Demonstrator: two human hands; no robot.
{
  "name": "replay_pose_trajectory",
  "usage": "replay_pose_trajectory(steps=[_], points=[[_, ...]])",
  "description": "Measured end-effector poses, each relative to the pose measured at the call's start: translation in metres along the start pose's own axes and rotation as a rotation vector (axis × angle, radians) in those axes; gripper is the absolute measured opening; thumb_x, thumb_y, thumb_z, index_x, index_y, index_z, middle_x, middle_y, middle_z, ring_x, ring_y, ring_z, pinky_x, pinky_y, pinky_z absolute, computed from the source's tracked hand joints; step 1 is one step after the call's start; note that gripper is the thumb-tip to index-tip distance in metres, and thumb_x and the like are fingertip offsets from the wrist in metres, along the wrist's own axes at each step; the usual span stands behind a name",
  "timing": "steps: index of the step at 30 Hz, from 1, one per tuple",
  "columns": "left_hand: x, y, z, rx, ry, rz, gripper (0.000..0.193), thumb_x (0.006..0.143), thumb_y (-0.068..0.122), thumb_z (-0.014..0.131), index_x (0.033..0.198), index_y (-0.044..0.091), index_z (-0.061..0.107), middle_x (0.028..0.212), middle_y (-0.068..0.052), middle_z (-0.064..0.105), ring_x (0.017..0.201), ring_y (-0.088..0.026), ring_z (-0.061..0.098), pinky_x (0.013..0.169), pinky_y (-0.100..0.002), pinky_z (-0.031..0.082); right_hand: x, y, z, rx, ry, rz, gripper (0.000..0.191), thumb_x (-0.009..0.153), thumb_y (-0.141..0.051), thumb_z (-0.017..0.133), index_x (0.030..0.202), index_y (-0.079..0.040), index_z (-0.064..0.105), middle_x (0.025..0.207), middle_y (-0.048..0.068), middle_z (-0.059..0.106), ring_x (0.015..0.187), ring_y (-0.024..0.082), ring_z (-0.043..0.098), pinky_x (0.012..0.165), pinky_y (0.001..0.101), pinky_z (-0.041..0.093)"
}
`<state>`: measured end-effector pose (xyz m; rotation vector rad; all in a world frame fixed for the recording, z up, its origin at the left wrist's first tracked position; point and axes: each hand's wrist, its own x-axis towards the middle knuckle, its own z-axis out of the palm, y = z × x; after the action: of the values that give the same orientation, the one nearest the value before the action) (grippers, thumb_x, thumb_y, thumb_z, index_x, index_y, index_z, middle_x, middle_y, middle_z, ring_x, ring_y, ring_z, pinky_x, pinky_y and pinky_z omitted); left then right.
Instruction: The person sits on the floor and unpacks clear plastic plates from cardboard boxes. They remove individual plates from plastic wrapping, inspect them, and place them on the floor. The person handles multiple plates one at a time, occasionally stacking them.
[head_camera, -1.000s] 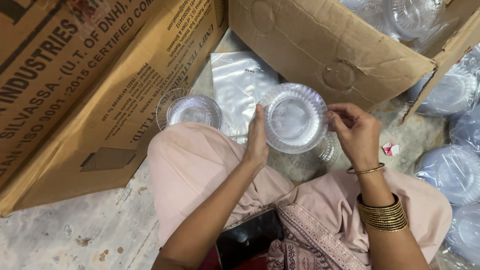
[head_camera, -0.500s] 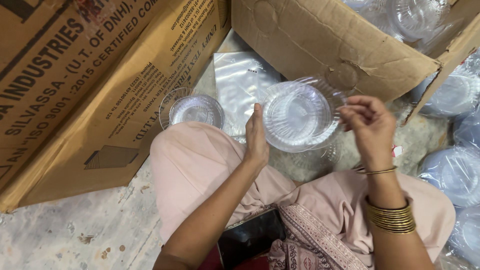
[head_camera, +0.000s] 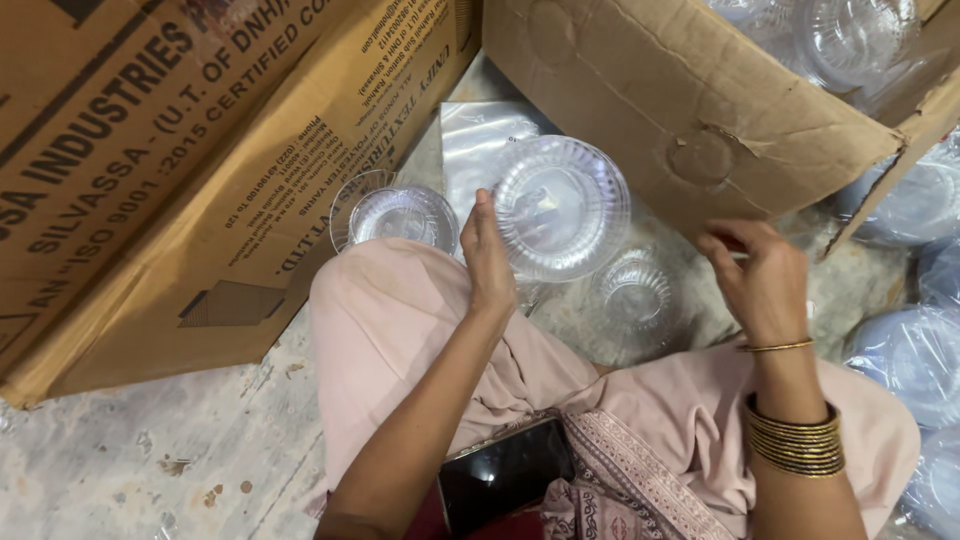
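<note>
My left hand (head_camera: 488, 258) grips the left rim of a clear ribbed plastic bowl (head_camera: 562, 206), holding it tilted above my knees. My right hand (head_camera: 760, 282) hovers apart from it to the right, fingers loosely curled, just below the flap of the open box; whether anything thin is pinched in it I cannot see. Under the held bowl, a smaller clear ribbed bowl (head_camera: 633, 290) rests on the floor. A stack of clear bowls (head_camera: 398, 214) stands to the left, beside my knee.
A large printed cardboard box (head_camera: 170, 170) lies at left. An open cardboard box (head_camera: 690, 110) at the top right holds clear bowls (head_camera: 850, 40). Bagged bowl stacks (head_camera: 905, 350) sit at the right edge. A clear plastic bag (head_camera: 475, 140) lies on the floor. A dark phone (head_camera: 505, 475) rests in my lap.
My right hand has let go of the bowl's right rim and drawn away to the right. My left hand keeps hold of the bowl, now shifted slightly left.
</note>
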<state>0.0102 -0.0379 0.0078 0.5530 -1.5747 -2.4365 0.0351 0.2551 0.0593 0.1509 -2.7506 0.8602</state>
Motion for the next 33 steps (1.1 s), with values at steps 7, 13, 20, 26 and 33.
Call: replay_pose_trajectory(steps=[7,13,20,26,33], points=[[-0.019,-0.017,0.018,0.155,-0.101,0.029,0.066,0.105,0.049,0.046,0.137,-0.007,0.059,0.13,-0.015,0.067,0.122,-0.02,0.059,0.108,-0.032,0.043,0.006,-0.058,0.013,0.45,-0.083,0.194,0.022,0.1,-0.013,0.069,0.119,-0.003,0.074,0.102,0.011,0.076,0.082,0.014,0.072,0.074,0.0282,0.058],[-0.027,-0.021,0.021,0.23,-0.141,0.054,0.066,0.107,0.049,0.042,0.136,-0.008,0.059,0.127,-0.017,0.068,0.122,-0.022,0.061,0.108,-0.032,0.044,0.001,-0.073,0.004,0.205,0.055,-0.022,0.021,0.099,-0.009,0.073,0.118,0.0,0.074,0.113,0.015,0.075,0.087,0.018,0.073,0.079,0.0295,0.058],[-0.024,-0.019,0.02,0.215,-0.075,0.053,0.066,0.107,0.049,0.042,0.139,-0.007,0.057,0.135,-0.013,0.063,0.127,-0.02,0.057,0.11,-0.032,0.04,0.003,-0.04,0.011,0.504,0.068,0.139,0.015,0.103,-0.007,0.07,0.115,0.0,0.074,0.102,0.011,0.075,0.081,0.014,0.07,0.071,0.0256,0.057],[-0.005,-0.005,0.008,0.06,0.044,-0.048,0.064,0.105,0.048,0.043,0.139,-0.004,0.059,0.132,-0.016,0.065,0.118,-0.021,0.059,0.103,-0.033,0.042,0.006,0.019,-0.018,0.467,-0.071,0.358,0.013,0.107,-0.007,0.064,0.115,0.0,0.072,0.094,0.01,0.073,0.075,0.014,0.068,0.066,0.0256,0.056],[-0.008,-0.012,0.006,0.082,-0.025,0.07,0.065,0.108,0.048,0.046,0.135,-0.009,0.063,0.13,-0.017,0.067,0.121,-0.021,0.057,0.108,-0.031,0.042,0.002,-0.013,-0.003,0.118,0.022,0.021,0.021,0.104,-0.01,0.072,0.119,0.004,0.074,0.106,0.015,0.075,0.088,0.016,0.072,0.075,0.0304,0.057]])
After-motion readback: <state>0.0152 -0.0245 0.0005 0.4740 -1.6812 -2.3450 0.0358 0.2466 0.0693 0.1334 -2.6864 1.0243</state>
